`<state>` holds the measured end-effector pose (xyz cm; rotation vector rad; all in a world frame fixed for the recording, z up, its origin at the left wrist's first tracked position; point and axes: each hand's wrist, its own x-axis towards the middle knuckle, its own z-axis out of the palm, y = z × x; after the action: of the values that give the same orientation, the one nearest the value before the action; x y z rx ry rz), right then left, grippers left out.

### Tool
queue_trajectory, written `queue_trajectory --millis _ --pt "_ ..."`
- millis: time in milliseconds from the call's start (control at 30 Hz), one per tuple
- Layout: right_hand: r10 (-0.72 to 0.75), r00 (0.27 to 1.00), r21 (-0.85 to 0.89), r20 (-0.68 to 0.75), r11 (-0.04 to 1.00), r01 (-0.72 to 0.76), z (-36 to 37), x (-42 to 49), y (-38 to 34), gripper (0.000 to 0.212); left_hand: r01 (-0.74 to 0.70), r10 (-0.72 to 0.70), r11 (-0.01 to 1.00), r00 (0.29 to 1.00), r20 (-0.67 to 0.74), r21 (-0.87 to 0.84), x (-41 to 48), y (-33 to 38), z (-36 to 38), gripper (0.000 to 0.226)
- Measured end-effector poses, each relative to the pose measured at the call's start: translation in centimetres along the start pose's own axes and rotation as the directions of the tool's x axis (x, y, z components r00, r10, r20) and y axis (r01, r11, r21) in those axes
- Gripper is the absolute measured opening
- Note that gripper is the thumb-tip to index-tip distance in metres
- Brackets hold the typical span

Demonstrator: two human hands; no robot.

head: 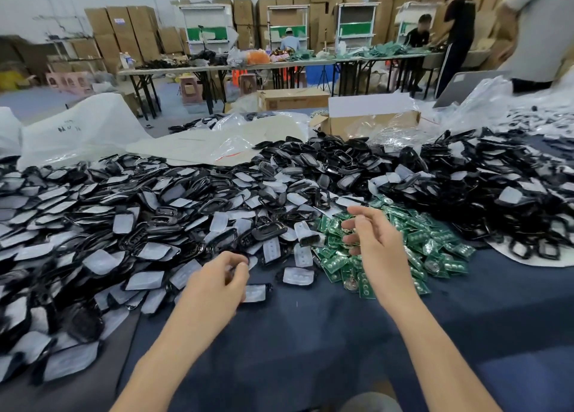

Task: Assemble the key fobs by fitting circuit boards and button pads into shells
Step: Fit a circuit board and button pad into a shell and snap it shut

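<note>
A big heap of black key fob shells (pixel 130 225) mixed with translucent button pads (pixel 146 279) covers the left and middle of the blue-covered table (pixel 310 334). Green circuit boards (pixel 435 241) lie in a pile at centre right. My left hand (pixel 214 284) hovers at the near edge of the shell heap with fingers loosely curled and nothing visible in it. One shell with a pad (pixel 256 293) lies just right of it. My right hand (pixel 372 237) hangs over the circuit boards, fingers spread and relaxed, holding nothing.
More black shells (pixel 484 188) pile up at the right. An open cardboard box (pixel 369 123), plastic bags (pixel 80 132) and white sheets sit at the back of the table. A person (pixel 537 29) stands at the far right; others work at tables behind.
</note>
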<state>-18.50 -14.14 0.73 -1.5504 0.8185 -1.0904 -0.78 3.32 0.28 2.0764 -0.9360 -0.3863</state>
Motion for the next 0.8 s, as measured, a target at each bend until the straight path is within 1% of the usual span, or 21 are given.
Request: queue_trajectory --millis 100,200,300,400,533,567,667,733,800 --pt "0.015 1.0 -0.04 0.003 0.999 -0.014 -0.6 0.1 0.0 0.03 -0.102 0.099 0.986 0.995 0.026 0.132 2.7 2.5 1.9 0.013" --pt "0.023 1.0 -0.071 0.009 0.997 -0.022 -1.1 0.4 0.2 0.034 -0.248 0.223 0.916 0.968 0.116 0.315 5.3 5.1 4.3 0.018" --pt "0.031 0.999 -0.098 -0.009 0.995 -0.032 -1.6 1.3 0.3 0.029 -0.355 0.311 0.841 0.935 0.174 0.408 8.1 7.0 6.3 0.026" --pt "0.02 1.0 -0.154 0.0 0.988 -0.02 -1.5 3.0 0.3 0.027 -0.395 0.343 0.793 0.919 0.195 0.464 11.0 8.0 7.7 0.03" --pt "0.006 1.0 -0.221 0.008 0.975 -0.004 -1.2 5.3 0.5 0.02 -0.405 0.326 0.732 0.914 0.241 0.547 14.7 9.4 8.9 0.034" --pt "0.008 1.0 -0.208 0.003 0.978 -0.007 -1.2 5.6 0.6 0.02 -0.389 0.307 0.738 0.921 0.239 0.551 15.6 9.8 9.1 0.034" --pt "0.043 0.999 -0.1 -0.032 0.994 -0.046 -1.9 6.1 1.0 0.024 -0.34 0.262 0.785 0.94 0.219 0.518 17.8 10.5 10.1 0.031" --pt "0.071 0.995 -0.069 -0.07 0.995 -0.076 -2.8 6.4 1.3 0.027 -0.384 0.31 0.758 0.923 0.228 0.527 18.5 11.0 11.0 0.033" --pt "0.075 0.99 -0.061 -0.122 0.995 -0.083 -3.6 7.1 1.5 0.027 -0.461 0.381 0.698 0.887 0.26 0.548 19.1 11.8 11.9 0.036"
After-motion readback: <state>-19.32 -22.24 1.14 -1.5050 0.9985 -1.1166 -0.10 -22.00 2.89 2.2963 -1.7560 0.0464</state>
